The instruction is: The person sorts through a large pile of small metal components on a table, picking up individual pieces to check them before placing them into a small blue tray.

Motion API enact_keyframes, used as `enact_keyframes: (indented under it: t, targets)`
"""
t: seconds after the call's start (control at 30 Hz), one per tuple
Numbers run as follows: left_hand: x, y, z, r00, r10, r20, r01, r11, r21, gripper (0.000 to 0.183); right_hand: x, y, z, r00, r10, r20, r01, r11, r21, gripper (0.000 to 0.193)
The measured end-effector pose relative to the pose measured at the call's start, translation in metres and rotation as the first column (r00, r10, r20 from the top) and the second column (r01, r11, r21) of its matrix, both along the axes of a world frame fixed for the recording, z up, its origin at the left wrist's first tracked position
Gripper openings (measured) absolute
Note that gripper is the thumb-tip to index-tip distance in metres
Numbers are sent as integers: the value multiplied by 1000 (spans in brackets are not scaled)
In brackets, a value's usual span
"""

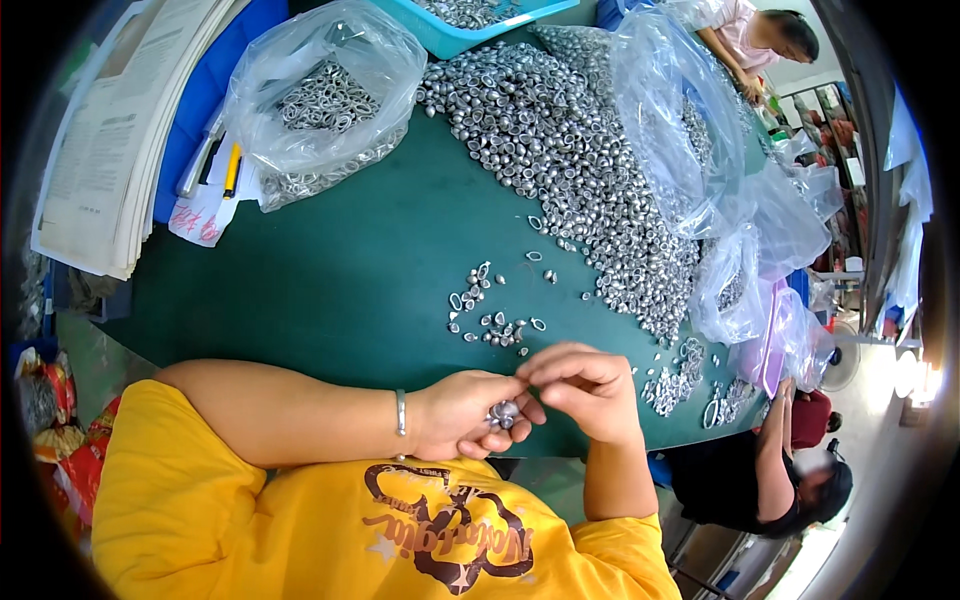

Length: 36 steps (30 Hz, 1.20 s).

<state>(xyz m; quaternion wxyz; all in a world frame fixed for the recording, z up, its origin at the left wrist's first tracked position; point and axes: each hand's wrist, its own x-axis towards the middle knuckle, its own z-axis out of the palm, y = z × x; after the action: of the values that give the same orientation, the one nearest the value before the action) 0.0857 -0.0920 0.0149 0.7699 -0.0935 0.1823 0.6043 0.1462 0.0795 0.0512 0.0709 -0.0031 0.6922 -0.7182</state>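
My left hand (462, 412) is half closed, palm up, around several small rounded silver metal pieces (503, 413). Its thumb and forefinger reach toward my right hand (592, 385), whose bent fingers come together at those fingertips. Whatever sits between the fingertips is hidden or too small to name. Just beyond both hands lies a loose cluster of similar metal pieces (495, 328) and oval rings (456, 301) on the green tabletop (300, 300). A large heap of hollow, rounded silver pieces (560, 140) spreads from the far middle down to the right.
At the far left stands a clear plastic bag (330, 100) of metal rings, beside a yellow marker (232, 171) and stacked papers (110, 140). A turquoise tray (450, 40) is at the far edge. Plastic bags (730, 280) and linked rings (675, 378) lie right. Other people (760, 480) work nearby.
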Motion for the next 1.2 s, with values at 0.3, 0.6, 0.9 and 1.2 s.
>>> enact_keyframes:
  t: [0.3, 0.6, 0.9, 1.2]
  targets:
    - [0, 0, 0, 1000, -25, -16, 26, 1000, 5, 31, -19, -7, -20, 936, 43, -349, 267, 559, 785, 22]
    - [-1, 1, 0, 999, -34, -2, 34, 999, -3, 38, -4, 1, -3, 976, -215, 41, 207, 965, 159, 13]
    - [-2, 2, -3, 999, -43, 22, 43, 999, 9, 34, -42, 9, 7, 917, 35, -397, 299, 598, 744, 20]
    - [-3, 2, 0, 999, -43, 10, 43, 999, -2, 32, -94, 9, -27, 938, 199, -284, 264, 121, 957, 52]
